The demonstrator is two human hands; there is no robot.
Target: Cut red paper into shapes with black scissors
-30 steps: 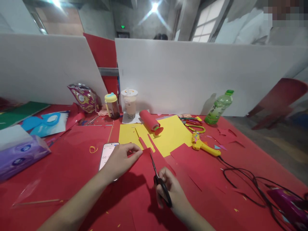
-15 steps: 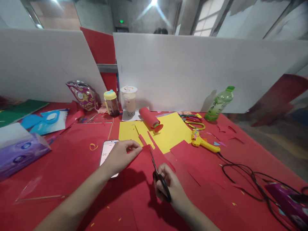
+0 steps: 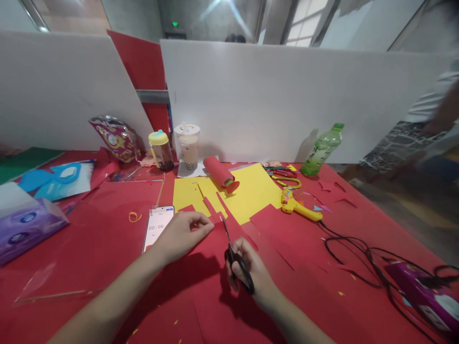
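My right hand (image 3: 251, 270) is closed around the black handles of a pair of scissors (image 3: 241, 271). Their blades point away from me, slightly apart, at the edge of a piece of red paper (image 3: 218, 230). My left hand (image 3: 186, 231) pinches that paper between thumb and fingertips, left of the blades. Under my left wrist lies a phone (image 3: 158, 224) with a timer on its screen. Beyond my hands, a red paper roll (image 3: 218, 173) with a green and red end rests on yellow paper sheets (image 3: 251, 191). Red sheets (image 3: 283, 239) lie to the right.
A yellow hot glue gun (image 3: 299, 209) with a black cable lies right, near a green bottle (image 3: 322, 149). A milk tea cup (image 3: 188, 148) and yellow-lidded bottle (image 3: 161, 150) stand behind. Purple tissues (image 3: 32, 222) lie left. White boards (image 3: 287, 100) wall the back; a person (image 3: 405, 129) stands far right.
The view has shifted a little, so things sit slightly further left and up. The scissor blades have opened slightly at the red paper. A person in patterned shorts now shows at the right.
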